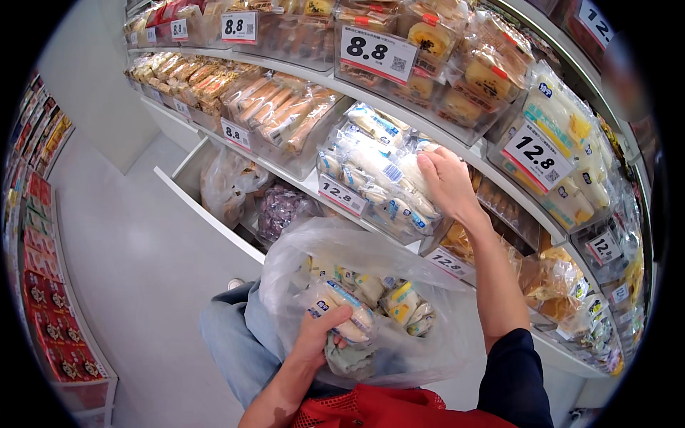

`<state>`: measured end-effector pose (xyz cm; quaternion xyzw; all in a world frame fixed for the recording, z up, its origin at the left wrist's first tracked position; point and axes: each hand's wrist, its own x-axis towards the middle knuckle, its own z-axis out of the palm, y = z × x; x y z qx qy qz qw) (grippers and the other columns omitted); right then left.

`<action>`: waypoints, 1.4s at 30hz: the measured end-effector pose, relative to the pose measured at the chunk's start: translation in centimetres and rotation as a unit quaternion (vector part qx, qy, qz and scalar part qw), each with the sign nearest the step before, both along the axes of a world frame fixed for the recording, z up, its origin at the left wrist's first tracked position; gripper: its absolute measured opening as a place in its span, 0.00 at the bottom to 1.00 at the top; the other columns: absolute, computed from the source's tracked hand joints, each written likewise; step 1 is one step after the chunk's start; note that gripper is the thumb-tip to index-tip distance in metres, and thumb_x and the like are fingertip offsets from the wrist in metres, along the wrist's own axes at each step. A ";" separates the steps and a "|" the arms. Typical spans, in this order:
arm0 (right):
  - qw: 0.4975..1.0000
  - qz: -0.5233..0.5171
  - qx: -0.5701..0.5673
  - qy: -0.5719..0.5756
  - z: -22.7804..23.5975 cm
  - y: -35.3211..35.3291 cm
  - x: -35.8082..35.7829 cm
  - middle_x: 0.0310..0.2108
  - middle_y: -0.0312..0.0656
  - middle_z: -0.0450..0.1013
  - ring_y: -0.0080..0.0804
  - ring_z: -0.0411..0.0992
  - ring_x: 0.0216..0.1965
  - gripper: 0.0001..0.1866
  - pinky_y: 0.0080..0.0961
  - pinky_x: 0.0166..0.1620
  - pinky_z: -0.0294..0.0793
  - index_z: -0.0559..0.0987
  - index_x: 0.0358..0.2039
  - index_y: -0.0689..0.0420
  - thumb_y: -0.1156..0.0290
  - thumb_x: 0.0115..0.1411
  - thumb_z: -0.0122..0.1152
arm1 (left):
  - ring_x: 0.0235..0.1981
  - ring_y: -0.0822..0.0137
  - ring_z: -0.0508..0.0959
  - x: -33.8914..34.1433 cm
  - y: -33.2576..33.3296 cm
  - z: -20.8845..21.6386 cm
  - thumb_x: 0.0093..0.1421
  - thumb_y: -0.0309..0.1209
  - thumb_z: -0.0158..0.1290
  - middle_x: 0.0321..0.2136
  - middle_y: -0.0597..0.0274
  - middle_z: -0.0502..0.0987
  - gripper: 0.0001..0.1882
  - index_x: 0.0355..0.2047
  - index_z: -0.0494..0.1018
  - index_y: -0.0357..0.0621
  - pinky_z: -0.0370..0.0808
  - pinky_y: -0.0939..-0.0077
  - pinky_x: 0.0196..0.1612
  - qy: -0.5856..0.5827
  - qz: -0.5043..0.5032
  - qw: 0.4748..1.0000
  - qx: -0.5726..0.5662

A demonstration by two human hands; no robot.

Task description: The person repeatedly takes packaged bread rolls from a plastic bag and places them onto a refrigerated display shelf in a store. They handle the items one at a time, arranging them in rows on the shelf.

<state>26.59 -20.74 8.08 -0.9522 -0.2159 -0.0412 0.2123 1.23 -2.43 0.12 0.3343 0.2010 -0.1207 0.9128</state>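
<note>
My left hand [322, 335] is closed round a clear-wrapped bread [341, 303] with blue and white print. A grey-green cloth [349, 359] hangs under the same hand. Both are over the mouth of a large translucent plastic bag [289, 264], which holds several more wrapped breads [408, 307] with yellow and blue print. Up on the shelf, my right hand [451, 184] reaches into a clear bin piled with blue-and-white wrapped breads [382, 160]. Its thumb lies against the packages and its fingers curl at the bin's right side. Whatever those fingers grip is hidden.
Bins of wrapped buns [428, 43] and long rolls [275, 107] line the shelves, with price tags [235, 133] along the edges. Below, an open white drawer [207, 221] holds bagged goods [282, 210]. Red packages [61, 321] stand on a rack at far left, across the grey floor [157, 299].
</note>
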 end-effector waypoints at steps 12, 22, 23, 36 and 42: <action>0.998 0.017 0.043 0.050 0.1 -0.7 -0.6 0.47 0.50 0.66 0.46 0.66 0.50 0.23 0.36 0.56 0.63 0.74 0.53 0.58 0.56 0.68 0.42 | 0.12 0.79 0.67 0.3 -1.3 0.7 0.57 0.35 0.58 0.21 0.60 0.76 0.16 0.37 0.75 0.32 0.64 0.84 0.13 0.012 0.004 0.999 0.040; 0.995 0.084 -0.040 -0.031 -1.1 -1.4 -1.2 0.54 0.56 0.65 0.51 0.64 0.56 0.27 0.39 0.59 0.62 0.66 0.62 0.56 0.54 0.68 0.42 | 0.13 0.78 0.71 0.3 -1.1 0.2 0.57 0.35 0.61 0.23 0.62 0.78 0.13 0.36 0.74 0.39 0.65 0.85 0.13 0.020 -0.003 1.000 0.017; 0.995 0.083 -0.053 -0.013 -1.0 -1.4 -1.3 0.54 0.56 0.65 0.51 0.64 0.57 0.27 0.39 0.59 0.61 0.64 0.63 0.56 0.54 0.69 0.41 | 0.13 0.78 0.71 0.3 -1.2 0.3 0.57 0.35 0.61 0.24 0.62 0.78 0.13 0.36 0.74 0.39 0.65 0.85 0.13 0.021 -0.003 1.000 0.018; 0.993 0.075 0.004 -0.093 2.1 -1.7 -3.9 0.60 0.55 0.63 0.51 0.60 0.62 0.29 0.38 0.64 0.58 0.64 0.62 0.65 0.55 0.69 0.44 | 0.13 0.78 0.71 -0.2 -1.0 1.1 0.57 0.34 0.61 0.23 0.61 0.78 0.13 0.37 0.74 0.38 0.65 0.85 0.13 0.013 0.013 1.000 0.026; 0.971 0.204 0.098 0.082 3.0 0.6 -16.3 0.60 0.54 0.62 0.53 0.62 0.60 0.33 0.39 0.61 0.62 0.64 0.61 0.63 0.56 0.62 0.59 | 0.19 0.76 0.75 0.0 -1.9 1.4 0.61 0.37 0.58 0.28 0.61 0.79 0.14 0.41 0.73 0.40 0.68 0.82 0.16 0.023 0.048 0.998 0.029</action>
